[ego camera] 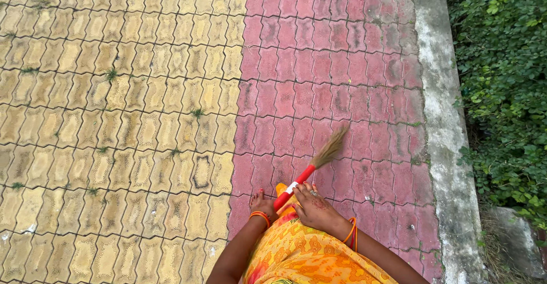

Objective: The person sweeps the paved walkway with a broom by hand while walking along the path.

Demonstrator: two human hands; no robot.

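Both hands, left [262, 203] and right [313, 205], grip broom [307, 169], bristles toward 1 o'clock over red pavers [319, 62].

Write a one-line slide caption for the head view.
Both hands, left hand and right hand, grip a red-handled broom over red paving beside yellow paving.

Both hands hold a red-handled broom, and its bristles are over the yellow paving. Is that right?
Not quite. In the head view the left hand and right hand do hold the red-handled broom, but its bristles are over the red paving, not the yellow paving, which lies off to the left.
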